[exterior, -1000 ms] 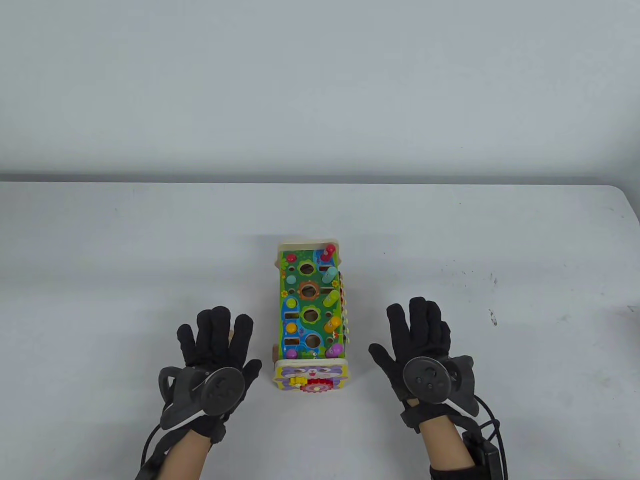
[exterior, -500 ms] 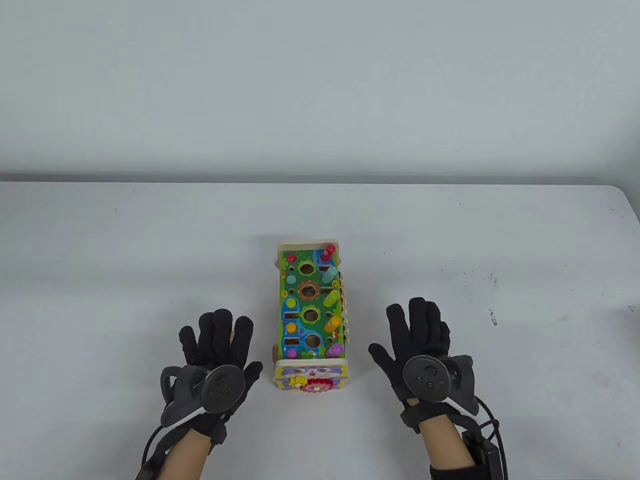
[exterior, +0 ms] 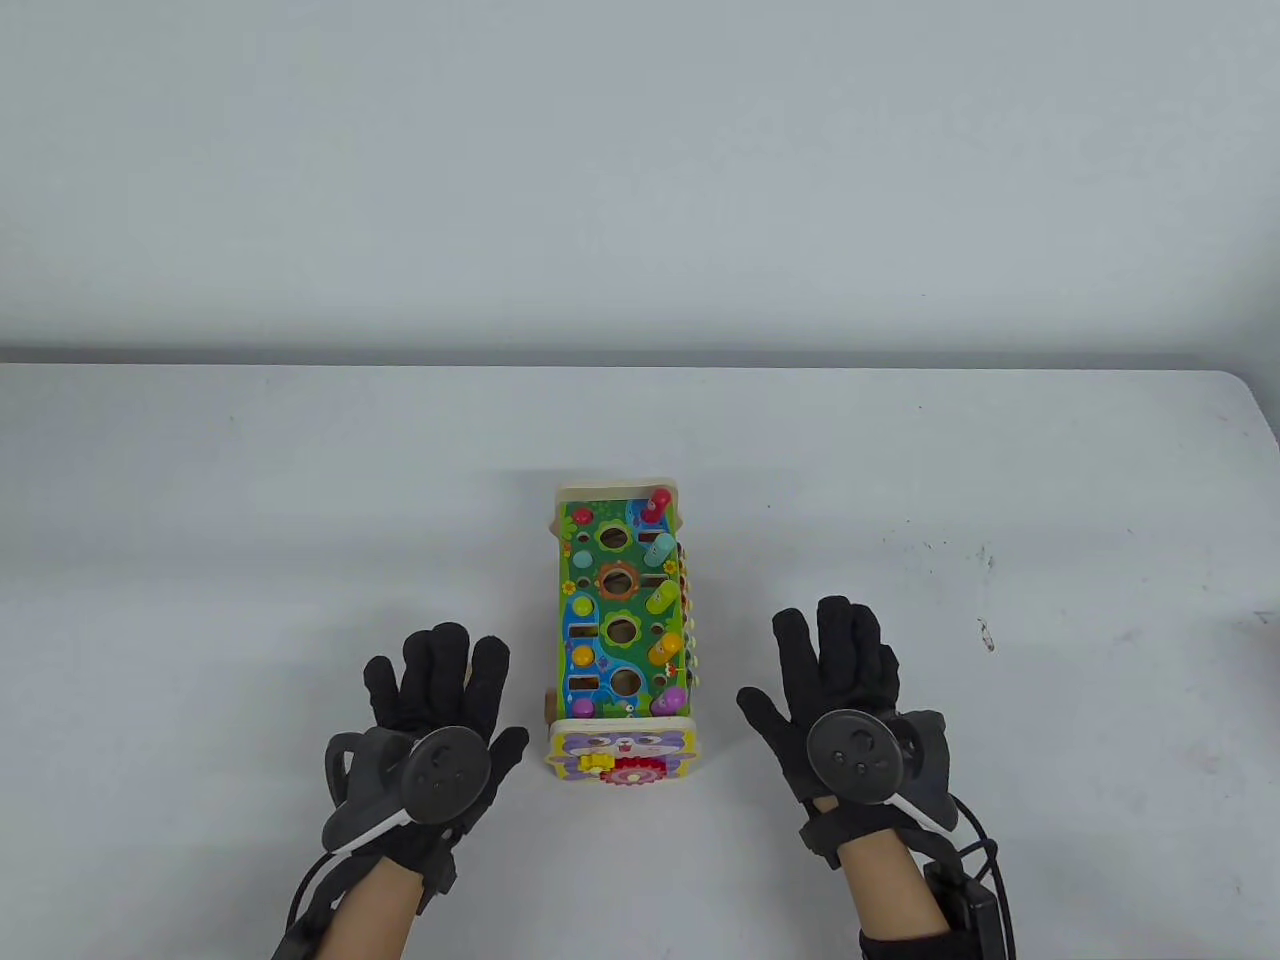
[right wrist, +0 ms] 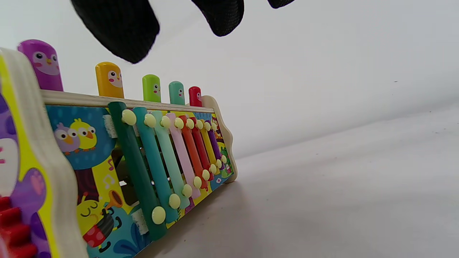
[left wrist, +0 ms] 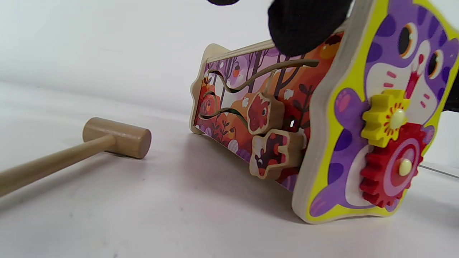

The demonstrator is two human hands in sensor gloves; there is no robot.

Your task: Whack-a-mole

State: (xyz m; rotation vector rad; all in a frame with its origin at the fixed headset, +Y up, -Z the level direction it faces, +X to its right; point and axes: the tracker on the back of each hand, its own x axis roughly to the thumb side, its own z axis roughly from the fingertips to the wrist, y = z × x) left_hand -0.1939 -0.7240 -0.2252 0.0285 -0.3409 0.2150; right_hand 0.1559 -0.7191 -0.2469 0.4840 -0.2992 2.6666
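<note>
Fingers (exterior: 440, 665) of the left hand (exterior: 430, 720) spread apart above the hammer (left wrist: 116, 138), having crept slightly nearer the toy box (exterior: 620, 640) mid-desk (exterior: 200, 500). The right hand (exterior: 835, 690) stays splayed, holding nothing, just right of the box.

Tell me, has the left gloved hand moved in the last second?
Yes, the left gloved hand shifted slightly nearer the colourful wooden toy box and toward the table's near edge.

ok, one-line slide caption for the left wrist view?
Wooden mallet lying on the table beside the activity box.
</note>
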